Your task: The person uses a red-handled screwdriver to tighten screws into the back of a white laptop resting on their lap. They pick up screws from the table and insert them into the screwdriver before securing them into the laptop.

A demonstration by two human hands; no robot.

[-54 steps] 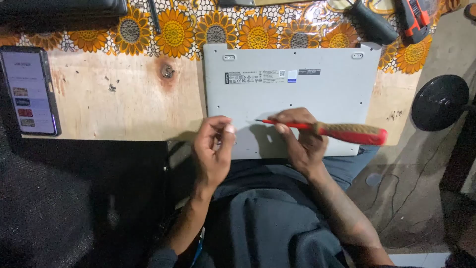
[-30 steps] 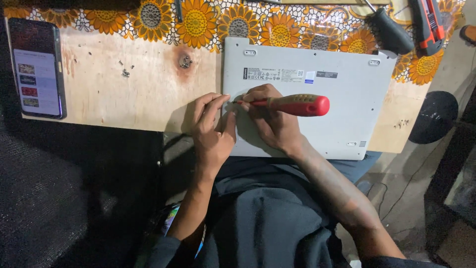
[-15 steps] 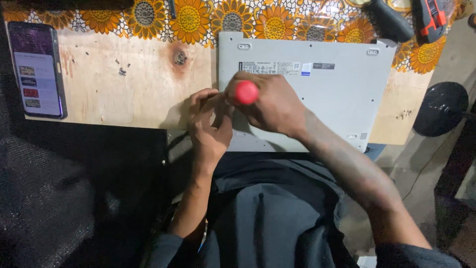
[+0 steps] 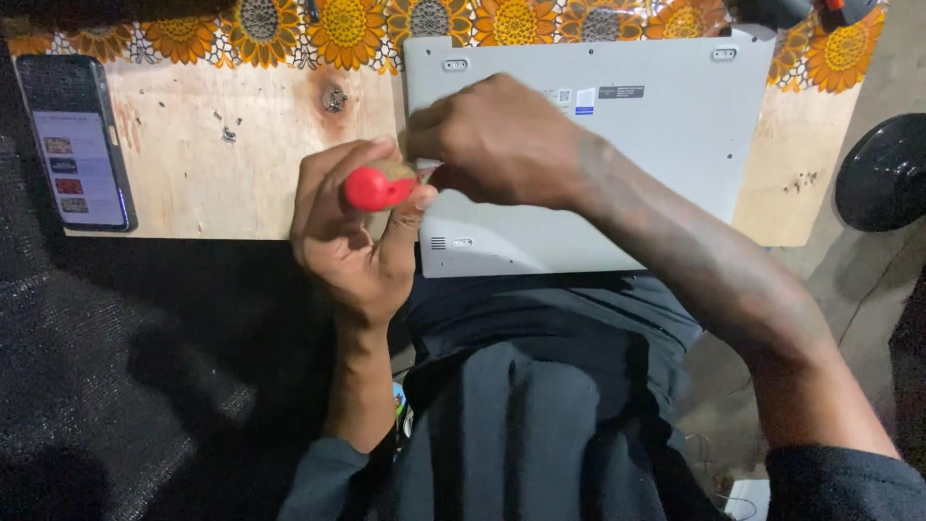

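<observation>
Screwdriver (image 4: 378, 186): red-handled, seen almost end-on, rounded butt of the handle pointing up at the camera; shaft and tip hidden beneath the hands, at the left edge of the laptop, over the near part of the wooden board.
Left hand (image 4: 352, 246): fingers curled around the screwdriver handle, thumb pressed against its right side; wrist and dark sleeve running down toward the lap.
Right hand (image 4: 497, 143): knuckles up, fingers bent and bunched just right of the red handle, resting on the laptop's underside; whether the fingertips pinch the shaft or a screw cannot be told, the tips being hidden.
Laptop (image 4: 656, 145): silver-grey, lying closed and upside down, base panel facing up; rubber feet at the two far corners, small labels near the far edge, a little vent grille near the front-left corner; near edge overhanging the board toward the lap.
Wooden board (image 4: 207, 159): pale plywood with a dark knot and a few scattered specks, carrying the laptop and the phone.
Phone (image 4: 77, 145): dark, lying flat at the board's left end, screen lit, well apart from both hands.
Cloth (image 4: 347, 27): sunflower print in orange and yellow, along the far edge behind board and laptop.
Round black object (image 4: 883, 174): at the right edge, off the board, just beyond its right end.
Lap (image 4: 540, 405): dark clothing filling the lower middle, directly below the laptop.
</observation>
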